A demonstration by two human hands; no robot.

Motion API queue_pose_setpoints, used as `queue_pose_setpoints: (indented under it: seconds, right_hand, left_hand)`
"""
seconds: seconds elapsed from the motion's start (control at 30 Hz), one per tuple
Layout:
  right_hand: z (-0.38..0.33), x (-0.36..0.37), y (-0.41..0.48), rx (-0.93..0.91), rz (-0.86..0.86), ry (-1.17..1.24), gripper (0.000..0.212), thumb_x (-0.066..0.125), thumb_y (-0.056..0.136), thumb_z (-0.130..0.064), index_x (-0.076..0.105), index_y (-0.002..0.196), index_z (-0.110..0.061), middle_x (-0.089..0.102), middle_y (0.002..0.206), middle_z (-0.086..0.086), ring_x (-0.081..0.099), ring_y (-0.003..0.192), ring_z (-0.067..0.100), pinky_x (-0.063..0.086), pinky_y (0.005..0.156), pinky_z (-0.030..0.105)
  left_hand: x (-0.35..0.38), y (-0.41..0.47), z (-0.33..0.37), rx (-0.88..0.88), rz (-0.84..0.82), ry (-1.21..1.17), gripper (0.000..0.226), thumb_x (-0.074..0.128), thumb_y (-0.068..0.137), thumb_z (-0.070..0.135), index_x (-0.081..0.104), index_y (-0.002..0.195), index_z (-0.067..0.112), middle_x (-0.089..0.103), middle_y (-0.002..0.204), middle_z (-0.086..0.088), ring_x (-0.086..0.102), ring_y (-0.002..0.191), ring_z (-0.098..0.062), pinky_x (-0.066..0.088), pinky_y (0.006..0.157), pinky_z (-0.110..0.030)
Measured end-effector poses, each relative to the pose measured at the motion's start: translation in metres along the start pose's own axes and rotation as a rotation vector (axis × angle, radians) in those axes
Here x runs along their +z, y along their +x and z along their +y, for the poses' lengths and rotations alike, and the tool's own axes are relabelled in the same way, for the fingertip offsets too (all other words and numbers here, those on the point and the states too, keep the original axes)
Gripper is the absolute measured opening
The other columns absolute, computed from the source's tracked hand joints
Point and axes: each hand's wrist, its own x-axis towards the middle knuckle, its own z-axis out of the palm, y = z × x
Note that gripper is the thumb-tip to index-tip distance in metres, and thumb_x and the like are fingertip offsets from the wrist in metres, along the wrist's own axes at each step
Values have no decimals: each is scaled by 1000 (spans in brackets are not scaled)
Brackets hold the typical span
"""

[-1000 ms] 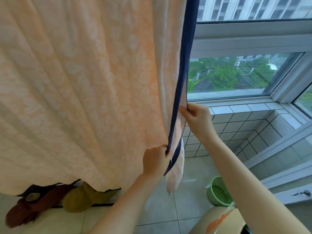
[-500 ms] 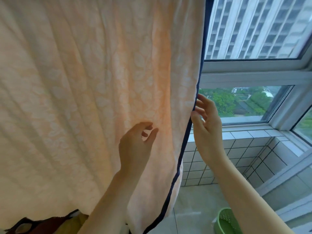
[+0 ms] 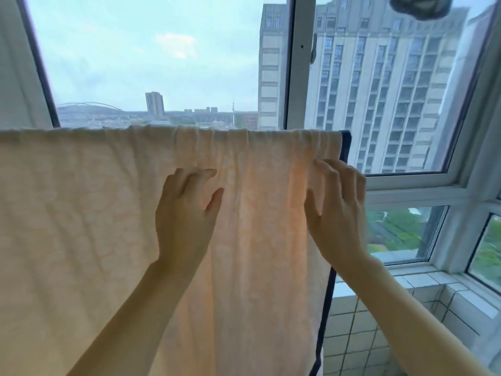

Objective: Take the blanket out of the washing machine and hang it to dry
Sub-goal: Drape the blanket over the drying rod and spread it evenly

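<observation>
1. A pale strip of white fabric or wall (image 3: 16, 63) fills the upper left corner, bordered by a dark slanted window frame edge (image 3: 40, 63).
2. The peach-coloured patterned cotton blanket (image 3: 81, 226) hangs draped over a horizontal support hidden under its fold. Its top fold runs level across the view from the left edge almost to the white vertical window post (image 3: 298, 63), and the cloth falls from there to the bottom edge.
3. The left hand (image 3: 184, 213) lies against the blanket a little below the top fold, near the middle of the cloth. Its fingers are spread, with their tips curled lightly into the fabric and the thumb held apart; it grips nothing.
4. The right hand (image 3: 339, 210) rests against the blanket near its right edge, just below the gathered top fold, fingers spread and bent at the tips, touching the cloth without pinching it.
5. A dark navy trim (image 3: 345, 145) runs down the blanket's right edge, behind the right forearm.
6. Beyond the glass stands a tall grey high-rise building (image 3: 379, 90); a white tiled sill (image 3: 406, 280) sits at lower right.
</observation>
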Motion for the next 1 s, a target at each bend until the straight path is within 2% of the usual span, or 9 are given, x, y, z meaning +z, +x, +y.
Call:
queue_pose_setpoints:
  seconds: [0.1, 0.27, 0.47, 0.63, 0.73, 0.8, 0.87, 0.93, 1.0]
  right_hand:
    - [-15, 7, 30, -115, -32, -74, 38, 62, 89, -12, 51, 125, -7, 51, 128, 13, 43, 122, 34, 42, 100, 47]
    - [-36, 15, 75, -217, -116, -89, 38, 55, 94, -27, 54, 127, -8, 56, 128, 9, 49, 122, 26, 41, 104, 41]
    - [-44, 28, 103, -146, -342, -63, 34, 40, 101, -40, 61, 114, -17, 64, 111, -3, 60, 97, 16, 47, 91, 41]
    - [-44, 29, 113, -116, -258, 131, 19, 60, 93, -28, 70, 103, -15, 72, 96, -3, 66, 84, 13, 55, 79, 38]
    - [-49, 32, 118, -75, -236, 117, 11, 61, 94, -25, 69, 96, -18, 71, 90, -6, 64, 77, 12, 54, 69, 29]
    - [-55, 36, 123, -48, -244, 129, 10, 60, 95, -23, 67, 94, -16, 69, 88, -7, 60, 73, 8, 45, 62, 11]
    - [-63, 38, 131, -1, -226, 182, 8, 59, 95, -19, 66, 95, -14, 67, 86, -7, 60, 74, 7, 41, 60, 6]
    - [-68, 38, 138, 55, -186, 249, 8, 57, 96, -17, 64, 94, -13, 65, 83, -7, 62, 75, 9, 44, 64, 10]
    - [-67, 35, 140, 113, -151, 277, 10, 54, 97, -18, 62, 93, -13, 65, 83, -4, 62, 76, 13, 50, 67, 24]
  left_hand:
    - [-5, 28, -17, 81, 25, 132, 35, 75, 81, 22, 66, 112, 9, 62, 109, -9, 54, 99, -29, 45, 83, -35]
    - [-19, 68, -48, 167, 90, 135, 19, 56, 96, 15, 70, 106, 7, 66, 102, -9, 55, 98, -29, 39, 87, -34]
    - [-33, 97, -81, 148, -160, -19, 29, 52, 98, 23, 65, 119, 9, 67, 114, -4, 58, 108, -23, 48, 92, -40]
    - [-40, 115, -103, 192, -268, -150, 24, 60, 90, 30, 72, 106, 16, 69, 103, 8, 57, 99, -3, 37, 89, -4]
    - [-44, 123, -109, 167, -261, -223, 12, 71, 84, 23, 75, 94, 18, 69, 92, 14, 60, 90, 1, 44, 83, -8]
    - [-46, 128, -111, 169, -275, -232, 4, 71, 85, 17, 74, 88, 18, 66, 86, 15, 60, 87, 1, 46, 78, -13]
    - [-50, 133, -115, 179, -298, -216, 8, 68, 87, 10, 69, 83, 17, 64, 83, 12, 59, 82, -1, 46, 73, -13]
    - [-58, 137, -123, 154, -237, -189, 11, 63, 88, 8, 62, 82, 17, 60, 81, 11, 56, 77, 0, 42, 69, -8]
    - [-71, 139, -143, 54, -111, -165, 12, 61, 89, 6, 58, 83, 17, 59, 82, 3, 53, 68, -2, 38, 64, -10]
